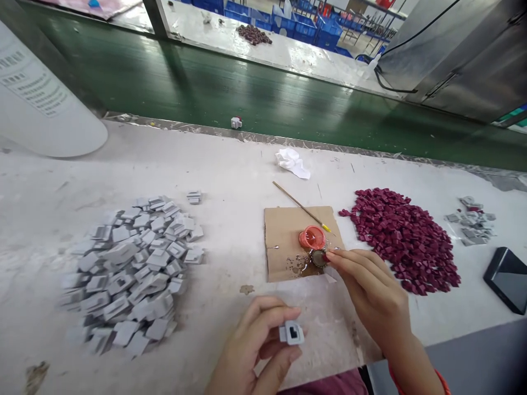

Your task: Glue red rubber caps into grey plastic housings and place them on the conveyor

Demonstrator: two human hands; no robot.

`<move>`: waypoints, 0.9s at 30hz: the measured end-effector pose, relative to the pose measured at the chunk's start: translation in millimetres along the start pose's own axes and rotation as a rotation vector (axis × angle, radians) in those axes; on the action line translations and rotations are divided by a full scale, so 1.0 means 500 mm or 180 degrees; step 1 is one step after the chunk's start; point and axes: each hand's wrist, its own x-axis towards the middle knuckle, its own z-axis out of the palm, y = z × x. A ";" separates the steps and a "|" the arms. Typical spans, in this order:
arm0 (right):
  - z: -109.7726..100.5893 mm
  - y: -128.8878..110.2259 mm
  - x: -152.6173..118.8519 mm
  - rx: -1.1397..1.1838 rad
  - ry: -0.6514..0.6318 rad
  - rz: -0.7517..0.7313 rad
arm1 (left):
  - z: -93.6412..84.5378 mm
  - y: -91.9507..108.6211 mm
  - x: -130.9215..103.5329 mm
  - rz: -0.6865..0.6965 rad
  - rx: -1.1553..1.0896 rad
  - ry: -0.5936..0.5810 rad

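Observation:
My left hand (263, 343) is closed on a small grey plastic part (295, 333) with a dark opening in its face, held low over the near side of the table. My right hand (373, 291) pinches a small maroon piece (326, 256), mostly hidden by the fingertips, at the rim of a bottle cap (318, 258). That cap sits on a piece of cardboard (284, 225), wet around it. Touching or just behind the cap is a small red tub (312, 237). A thin stick with a yellow end (302, 207) lies across the cardboard's far edge.
Left lies a heap of grey parts (135, 269); right, a heap of maroon pieces (407, 241). Farther right are a small grey pile (473, 222) and a black box (508, 280). Crumpled tissue (292, 163) lies before a green conveyor belt (197, 82). A white container (45, 104) stands far left.

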 end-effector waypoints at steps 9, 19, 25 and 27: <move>-0.003 -0.072 -0.048 0.1124 0.0595 0.1364 | -0.035 -0.026 0.015 0.0885 0.1793 -0.0066; 0.035 -0.155 -0.089 0.1471 0.0459 0.0657 | -0.026 -0.033 0.022 0.1234 0.2677 -0.0033; 0.040 -0.150 -0.097 0.1306 0.0196 0.0506 | -0.028 -0.029 0.022 0.1258 0.2695 -0.0026; 0.041 -0.150 -0.092 0.1361 0.0077 0.0516 | -0.028 -0.027 0.023 0.1290 0.2678 -0.0002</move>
